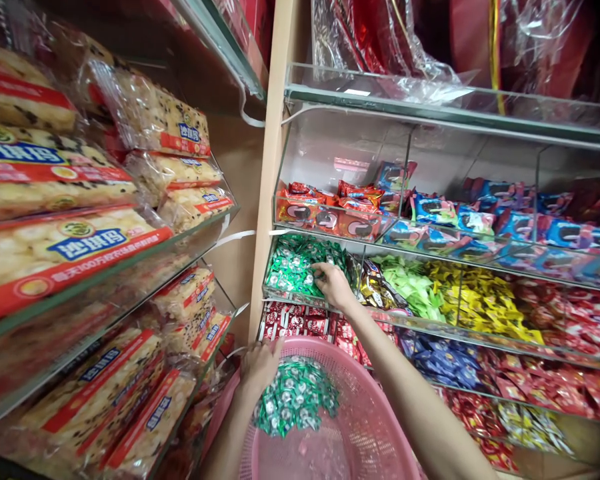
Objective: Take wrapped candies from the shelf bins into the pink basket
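Note:
My left hand (261, 365) is closed over the near-left rim of a pink plastic basket (373, 400), which has a perforated wall. Inside the basket lies a heap of green-wrapped candies (297, 398). Reaching forward, my right hand (334, 287) rests at a clear shelf bin filled with the same green candies (293, 263). Its fingers are bent but apart over the candies, and no candy shows plainly between them. Part of the basket's left side is hidden behind my left hand and forearm.
Packaged puffed-rice cakes (90, 240) fill the shelves on the left. A wooden post (273, 153) divides them from the candy shelves. Yellow candies (480, 300), light green candies (413, 283) and blue packets (515, 227) sit in clear bins to the right. Glass shelf edges (430, 110) jut out.

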Tool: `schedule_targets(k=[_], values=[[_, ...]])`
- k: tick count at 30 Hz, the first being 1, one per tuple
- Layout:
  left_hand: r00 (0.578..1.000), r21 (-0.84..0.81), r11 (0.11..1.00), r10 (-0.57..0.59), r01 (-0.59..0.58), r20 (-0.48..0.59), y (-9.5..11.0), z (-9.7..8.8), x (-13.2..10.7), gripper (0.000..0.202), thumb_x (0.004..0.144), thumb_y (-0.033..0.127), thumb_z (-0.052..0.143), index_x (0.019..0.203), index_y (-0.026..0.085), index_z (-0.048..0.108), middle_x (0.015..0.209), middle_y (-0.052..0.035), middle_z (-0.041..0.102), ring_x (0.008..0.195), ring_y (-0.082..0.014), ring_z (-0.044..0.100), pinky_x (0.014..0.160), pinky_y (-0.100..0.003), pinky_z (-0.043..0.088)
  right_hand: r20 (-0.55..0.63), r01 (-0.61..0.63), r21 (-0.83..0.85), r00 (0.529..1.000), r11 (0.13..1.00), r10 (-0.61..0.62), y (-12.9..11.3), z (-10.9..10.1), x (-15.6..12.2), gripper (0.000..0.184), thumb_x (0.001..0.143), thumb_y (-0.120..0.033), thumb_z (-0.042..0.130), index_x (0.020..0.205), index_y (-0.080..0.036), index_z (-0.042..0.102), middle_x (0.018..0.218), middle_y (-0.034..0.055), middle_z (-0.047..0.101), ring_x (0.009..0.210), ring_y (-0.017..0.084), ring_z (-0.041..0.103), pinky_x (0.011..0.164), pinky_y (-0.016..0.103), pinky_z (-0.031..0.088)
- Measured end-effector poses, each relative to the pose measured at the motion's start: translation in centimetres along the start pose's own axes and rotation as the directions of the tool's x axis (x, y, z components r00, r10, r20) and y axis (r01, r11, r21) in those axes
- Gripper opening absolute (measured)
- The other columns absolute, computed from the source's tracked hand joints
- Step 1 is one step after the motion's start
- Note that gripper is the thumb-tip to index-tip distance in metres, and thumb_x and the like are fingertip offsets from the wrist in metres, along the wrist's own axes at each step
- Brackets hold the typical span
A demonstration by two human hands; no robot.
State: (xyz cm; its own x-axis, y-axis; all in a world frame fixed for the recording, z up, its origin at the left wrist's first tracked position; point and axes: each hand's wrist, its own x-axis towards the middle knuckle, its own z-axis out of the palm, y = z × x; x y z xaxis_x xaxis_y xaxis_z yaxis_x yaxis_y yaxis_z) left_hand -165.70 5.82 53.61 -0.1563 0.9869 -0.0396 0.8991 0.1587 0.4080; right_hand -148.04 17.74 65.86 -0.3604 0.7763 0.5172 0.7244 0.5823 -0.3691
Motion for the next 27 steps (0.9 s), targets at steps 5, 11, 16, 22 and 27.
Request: schedule_targets(k=[5,11,16,22,27], values=[[1.0,0.013,1.0,0.009,-0.009,-0.005,0.1,0.2,0.0,0.072,0.087,0.058,0.007,0.1,0.011,0.061,0.102,-0.0187,0.064,0.098,-0.0263,0.059,0.081,-0.037,0.043,-0.078,0.046,0.018,0.996,0.999,-0.044,-0.2,-0.1,-0.3,0.038,0.072,-0.007,0.047,0.106,-0.018,0.059,0.084,0.0042,0.058,0.083,0.018,0.049,0.079,0.031,0.039],[1.0,0.01,1.0,0.002,-0.002,0.017,0.5,-0.2,-0.2,0.07,0.088,0.057,0.009,0.104,0.011,0.059,0.103,-0.0183,0.064,0.099,-0.0259,0.058,0.083,-0.037,0.042,-0.434,0.274,0.172,0.884,0.946,-0.177,-3.1,-1.1,-2.2,0.026,0.085,-0.015,0.042,0.107,-0.021,0.056,0.092,0.0049,0.054,0.082,0.016,0.051,0.076,0.03,0.042],[1.0,0.038,0.999,0.018,-0.019,0.022,0.7,-0.2,-0.2,0.072,0.087,0.058,0.007,0.105,0.012,0.06,0.104,-0.0173,0.064,0.101,-0.026,0.057,0.083,-0.037,0.042,-0.531,0.288,0.334,0.844,0.898,-0.074,-6.2,-0.4,-7.0,0.032,0.085,-0.016,0.046,0.116,-0.025,0.05,0.086,0.0022,0.051,0.073,0.014,0.049,0.067,0.028,0.043],[1.0,0.081,0.996,0.022,-0.023,0.006,0.6,0.2,-0.2,0.074,0.087,0.057,0.004,0.107,0.011,0.059,0.105,-0.0178,0.063,0.099,-0.0261,0.058,0.082,-0.036,0.043,-0.259,-0.015,0.683,0.93,0.73,0.262,-6.4,4.0,-13.3,0.032,0.083,-0.023,0.05,0.115,-0.022,0.049,0.086,0.0023,0.053,0.077,0.014,0.052,0.073,0.03,0.044],[0.998,0.045,0.997,0.059,-0.06,0.022,1.2,0.1,-0.4,0.079,0.085,0.06,0.001,0.107,0.011,0.059,0.104,-0.0178,0.064,0.099,-0.0279,0.058,0.085,-0.038,0.042,0.131,-0.327,0.929,0.728,0.174,0.673,-4.0,7.3,-16.0,0.036,0.066,-0.029,0.066,0.098,-0.018,0.053,0.07,-0.0031,0.054,0.058,0.01,0.049,0.056,0.023,0.042]])
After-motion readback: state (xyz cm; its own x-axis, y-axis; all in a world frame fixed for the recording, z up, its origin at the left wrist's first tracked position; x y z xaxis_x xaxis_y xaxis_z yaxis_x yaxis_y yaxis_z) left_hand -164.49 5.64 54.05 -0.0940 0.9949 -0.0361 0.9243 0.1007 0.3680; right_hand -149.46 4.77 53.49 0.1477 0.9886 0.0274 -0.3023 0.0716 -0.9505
